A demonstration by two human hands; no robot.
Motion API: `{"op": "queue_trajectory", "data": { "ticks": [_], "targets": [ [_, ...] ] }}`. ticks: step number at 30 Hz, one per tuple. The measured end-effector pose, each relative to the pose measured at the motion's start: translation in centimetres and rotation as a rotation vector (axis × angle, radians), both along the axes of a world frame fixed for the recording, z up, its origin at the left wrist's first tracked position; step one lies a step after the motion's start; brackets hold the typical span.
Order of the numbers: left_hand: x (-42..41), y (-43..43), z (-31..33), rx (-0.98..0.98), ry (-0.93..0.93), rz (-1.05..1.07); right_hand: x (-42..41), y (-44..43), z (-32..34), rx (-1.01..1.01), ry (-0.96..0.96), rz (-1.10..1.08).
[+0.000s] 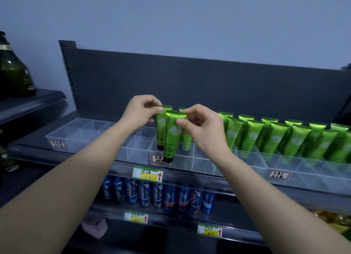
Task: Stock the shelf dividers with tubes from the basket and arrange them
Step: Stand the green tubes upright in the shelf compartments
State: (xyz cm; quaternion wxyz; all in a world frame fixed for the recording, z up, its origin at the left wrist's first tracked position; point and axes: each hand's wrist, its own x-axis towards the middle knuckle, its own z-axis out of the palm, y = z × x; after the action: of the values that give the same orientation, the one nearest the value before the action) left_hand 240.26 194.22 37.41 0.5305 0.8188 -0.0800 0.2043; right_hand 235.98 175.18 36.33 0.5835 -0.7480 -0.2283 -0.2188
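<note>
Tubes fill both my hands: my left hand (141,113) pinches the flat crimped end of the rear green tube (161,132), and my right hand (203,128) pinches the crimp of the front green tube (171,140). Both hang cap-down over the clear dividers (136,149) on the shelf (115,166), just left of the stocked row (275,138). Whether either lower end touches a compartment floor I cannot tell. The basket is out of view. I judge these tubes light and soft-bodied, with a glossy skin likely to slip, so the stiff crimp is the best place to hold. Squeezing the middle could dent it. Lowered cap first, each should lean in its compartment like its neighbours.
</note>
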Motion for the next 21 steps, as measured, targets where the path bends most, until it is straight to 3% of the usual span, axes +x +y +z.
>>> {"op": "queue_trajectory", "data": {
  "ticks": [13,21],
  "targets": [
    [2.3,1.5,-2.7,-0.067,0.082,-0.107,1.1,2.4,0.4,-0.006,-0.018,-0.133],
    [2.6,2.5,-3.0,-0.044,0.069,-0.162,2.0,3.7,-1.3,-0.120,0.013,-0.211]
  ]
}}
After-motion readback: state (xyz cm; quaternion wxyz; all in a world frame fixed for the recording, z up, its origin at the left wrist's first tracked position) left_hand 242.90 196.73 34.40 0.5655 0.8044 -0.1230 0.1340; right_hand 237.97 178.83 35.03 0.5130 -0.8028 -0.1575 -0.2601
